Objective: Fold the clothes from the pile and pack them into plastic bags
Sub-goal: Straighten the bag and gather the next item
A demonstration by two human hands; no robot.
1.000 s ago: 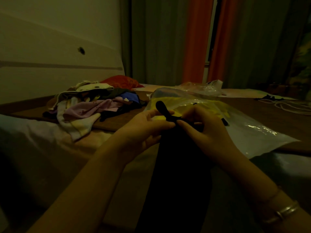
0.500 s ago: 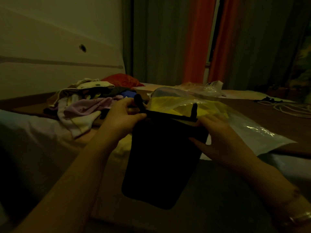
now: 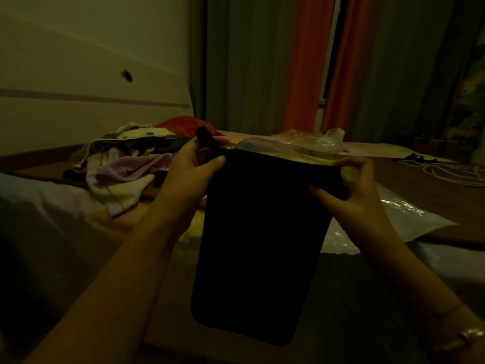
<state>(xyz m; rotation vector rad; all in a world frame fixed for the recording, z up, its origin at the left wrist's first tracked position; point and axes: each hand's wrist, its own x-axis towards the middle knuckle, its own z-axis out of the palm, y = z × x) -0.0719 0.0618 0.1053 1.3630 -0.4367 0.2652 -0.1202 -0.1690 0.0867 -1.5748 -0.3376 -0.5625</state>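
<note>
The black garment [image 3: 262, 245] is held up in front of the person, clear of the bed [image 3: 52, 219], hanging from its top edge with its long axis running top to bottom and its lower end swinging free toward the viewer. The left hand [image 3: 194, 166] grips the top left corner, fingers curled round the cloth and a dark strap end standing up above the knuckles. The right hand [image 3: 351, 187] pinches the top right corner, thumb in front and fingers bent over the edge behind. The two hands are level and well apart, so the top edge is stretched nearly straight across between them. The plastic bag [image 3: 409, 219] with something yellow inside lies on the bed directly behind the garment and to the right, nearer the right hand; whether its mouth faces the hands cannot be told in this light. The pile [image 3: 126, 169] of unfolded clothes lies to the left, just beyond the left hand. Judgement: the garment is spread for folding, not yet folded. The coming move turns on the vertical hang: a fold across the width would bring the hands together, a fold along the length would need the piece laid down first.
</note>
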